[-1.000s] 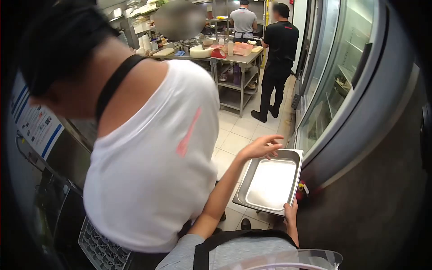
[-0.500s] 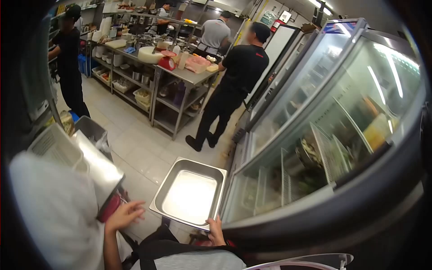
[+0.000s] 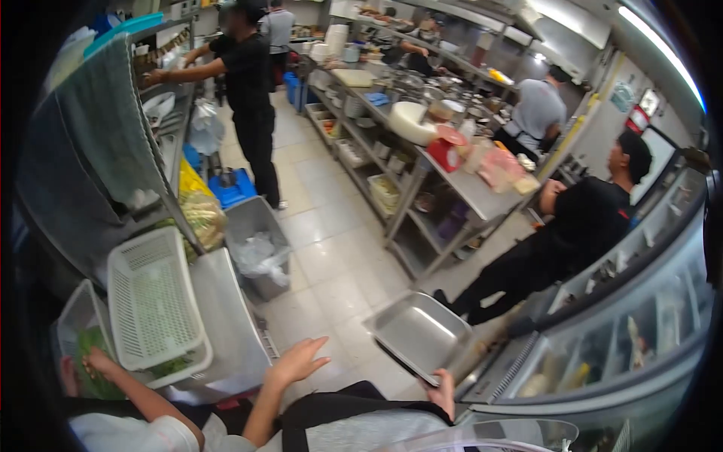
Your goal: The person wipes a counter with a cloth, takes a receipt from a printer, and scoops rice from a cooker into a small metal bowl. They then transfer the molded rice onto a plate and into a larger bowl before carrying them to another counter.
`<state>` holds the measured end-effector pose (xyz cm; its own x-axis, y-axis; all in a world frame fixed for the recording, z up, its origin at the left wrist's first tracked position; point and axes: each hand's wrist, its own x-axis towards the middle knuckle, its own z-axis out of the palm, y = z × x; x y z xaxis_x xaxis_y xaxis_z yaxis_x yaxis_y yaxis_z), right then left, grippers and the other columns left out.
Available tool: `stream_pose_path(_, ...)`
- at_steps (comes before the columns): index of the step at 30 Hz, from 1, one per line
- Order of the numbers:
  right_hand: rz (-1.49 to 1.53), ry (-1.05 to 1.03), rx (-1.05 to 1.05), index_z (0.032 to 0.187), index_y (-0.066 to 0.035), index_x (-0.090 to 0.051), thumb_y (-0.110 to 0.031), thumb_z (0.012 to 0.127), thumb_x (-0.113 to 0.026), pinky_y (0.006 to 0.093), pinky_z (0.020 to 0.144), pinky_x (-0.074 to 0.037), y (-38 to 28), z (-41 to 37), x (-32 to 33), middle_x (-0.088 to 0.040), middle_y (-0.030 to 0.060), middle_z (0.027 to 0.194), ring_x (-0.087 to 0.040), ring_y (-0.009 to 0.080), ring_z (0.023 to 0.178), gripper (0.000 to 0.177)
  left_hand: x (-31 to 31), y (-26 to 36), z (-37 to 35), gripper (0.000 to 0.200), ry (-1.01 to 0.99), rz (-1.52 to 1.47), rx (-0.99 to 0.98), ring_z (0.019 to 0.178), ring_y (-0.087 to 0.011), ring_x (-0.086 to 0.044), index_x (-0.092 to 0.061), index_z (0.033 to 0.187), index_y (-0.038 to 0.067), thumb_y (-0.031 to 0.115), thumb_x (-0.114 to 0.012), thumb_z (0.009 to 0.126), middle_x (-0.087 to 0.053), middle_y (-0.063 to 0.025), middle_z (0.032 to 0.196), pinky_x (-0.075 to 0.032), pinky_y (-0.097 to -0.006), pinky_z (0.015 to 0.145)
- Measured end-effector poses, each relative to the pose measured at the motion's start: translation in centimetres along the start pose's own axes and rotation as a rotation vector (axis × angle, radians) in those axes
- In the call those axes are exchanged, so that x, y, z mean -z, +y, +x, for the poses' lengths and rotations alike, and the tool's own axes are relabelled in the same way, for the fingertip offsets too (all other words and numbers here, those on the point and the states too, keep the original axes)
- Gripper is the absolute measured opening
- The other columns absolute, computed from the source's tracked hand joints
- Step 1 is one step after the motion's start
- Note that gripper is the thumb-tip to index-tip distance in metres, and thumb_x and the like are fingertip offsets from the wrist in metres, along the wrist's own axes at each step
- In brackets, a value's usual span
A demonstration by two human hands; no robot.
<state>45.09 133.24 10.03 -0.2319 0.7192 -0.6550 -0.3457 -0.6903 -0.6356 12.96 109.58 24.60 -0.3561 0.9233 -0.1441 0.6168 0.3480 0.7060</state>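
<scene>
My right hand [image 3: 442,393] grips the near rim of a rectangular stainless steel food pan [image 3: 422,331]. The pan is tilted in front of me, and nothing shows inside it. My left hand [image 3: 300,363] is raised to the left of the pan, fingers stretched out, holding nothing. It is nearest to the metal worktop [image 3: 233,316] on my left.
Beside me on the left, a co-worker's hand [image 3: 98,363] touches green leaves near a white perforated basket [image 3: 154,301]. A grey bin [image 3: 256,218] stands ahead. A glass-fronted fridge [image 3: 602,354] is on the right, near a person in black [image 3: 580,226]. A steel table [image 3: 474,188] holds food.
My view has swung left, bringing the basket and the co-worker's hand in the greens into sight. The pan, still in my right hand, is now more tilted. My left hand stays free.
</scene>
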Motion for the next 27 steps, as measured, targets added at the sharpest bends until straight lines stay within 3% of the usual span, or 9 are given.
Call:
stream_pose_path(2, -0.014, 0.084, -0.013, 0.095, -0.006, -0.046, -0.004, 0.066, -0.054, 0.0586, 0.082, -0.046, -2.8, 1.2, -2.9, -0.043, 0.0139, 0.107, -0.045, 0.0349, 0.099, 0.03, 0.6, -0.1, 3.1, 0.048, 0.022, 0.071, 0.074, 0.104, -0.0342, -0.051, -0.045, 0.123, 0.005, 0.034, -0.052, 0.086, -0.054, -0.0205, 0.109, -0.041, -0.0407, 0.088)
stream_pose_path(4, -0.069, 0.223, -0.007, 0.128, -0.017, -0.017, -0.004, 0.066, -0.05, 0.0581, 0.082, -0.046, -5.1, 2.3, -6.5, -0.033, 0.0174, 0.118, -0.045, 0.0371, 0.102, 0.072, 0.1, -0.5, 6.4, 0.046, 0.022, 0.068, 0.12, 0.102, -0.0341, -0.051, -0.046, 0.122, 0.004, 0.033, -0.053, 0.086, -0.054, -0.0201, 0.108, -0.042, -0.0413, 0.087)
stream_pose_path(6, -0.14, 0.205, -0.007, 0.13, -0.021, -0.009, -0.004, 0.067, -0.05, 0.0586, 0.082, -0.046, -6.7, 6.7, -7.8, -0.032, 0.0176, 0.12, -0.045, 0.0378, 0.102, 0.078, 0.0, -0.9, 11.1, 0.046, -0.013, 0.03, 0.104, 0.102, -0.0342, -0.051, -0.046, 0.122, 0.005, 0.03, -0.055, 0.084, -0.054, -0.019, 0.109, -0.042, -0.0403, 0.086)
stream_pose_path(10, -0.199, 0.014, -0.132, 0.118, -0.013, -0.032, 0.0, 0.067, -0.049, 0.0565, 0.078, -0.046, -7.0, 21.8, -7.6, -0.039, 0.0159, 0.115, -0.048, 0.0362, 0.098, 0.055, -3.0, -3.7, 23.0, 0.049, 0.046, 0.038, -0.177, 0.109, -0.0325, -0.049, -0.047, 0.122, 0.008, 0.025, -0.06, 0.079, -0.052, -0.0139, 0.116, -0.042, -0.0405, 0.087)
stream_pose_path(18, -0.382, -0.403, -0.519, 0.105, 0.0, -0.047, -0.011, 0.071, -0.053, 0.0527, 0.088, -0.043, -8.9, 29.4, -37.5, -0.052, 0.0188, 0.104, -0.053, 0.0355, 0.091, 0.036, 0.9, -7.1, 42.7, 0.05, 0.351, 0.521, -0.265, 0.123, -0.0257, -0.038, -0.054, 0.111, 0.01, 0.041, -0.064, 0.072, -0.052, -0.0058, 0.117, -0.027, -0.0545, 0.101)
stream_pose_path(20, -0.371, -0.468, -0.597, 0.105, -0.002, -0.048, -0.013, 0.071, -0.053, 0.0521, 0.087, -0.043, -8.8, 30.5, -44.8, -0.051, 0.0184, 0.107, -0.052, 0.0347, 0.094, 0.036, 3.5, -11.1, 46.5, 0.039, 0.558, 0.504, -0.259, 0.081, -0.0194, -0.057, -0.055, 0.077, 0.013, 0.049, -0.064, 0.067, -0.055, -0.0025, 0.072, -0.039, -0.0464, 0.089)
stream_pose_path(22, -0.406, -0.675, -0.556, 0.112, -0.006, -0.048, -0.024, 0.078, -0.056, 0.052, 0.088, -0.043, -8.5, 31.6, -51.6, -0.05, 0.0174, 0.109, -0.051, 0.0342, 0.097, 0.039, 8.4, -13.7, 48.9, 0.033, 0.626, 0.507, -0.19, 0.06, -0.0181, -0.055, -0.053, 0.065, 0.014, 0.044, -0.065, 0.067, -0.05, -0.0009, 0.059, -0.045, -0.0403, 0.065)
stream_pose_path(24, -0.338, -0.782, -0.595, 0.12, -0.011, -0.045, -0.038, 0.085, -0.054, 0.0509, 0.089, -0.043, -8.1, 33.2, -57.6, -0.049, 0.0142, 0.112, -0.05, 0.0328, 0.102, 0.045, 13.6, -17.9, 52.3, 0.032, 0.908, 0.719, -0.156, 0.052, -0.0209, -0.055, -0.052, 0.057, 0.013, 0.04, -0.066, 0.068, -0.049, -0.0034, 0.052, -0.041, -0.0389, 0.049)
stream_pose_path(27, -0.461, -1.028, -0.348, 0.131, -0.014, -0.035, -0.042, 0.089, -0.046, 0.0476, 0.091, -0.041, -9.4, 33.4, -66.7, -0.043, 0.0137, 0.121, -0.046, 0.0288, 0.111, 0.051, 23.9, -21.0, 55.1, 0.039, 1.156, 0.313, 0.233, 0.052, -0.0298, -0.054, -0.054, 0.057, 0.01, 0.043, -0.062, 0.074, -0.054, -0.0113, 0.056, -0.039, -0.0399, 0.047)
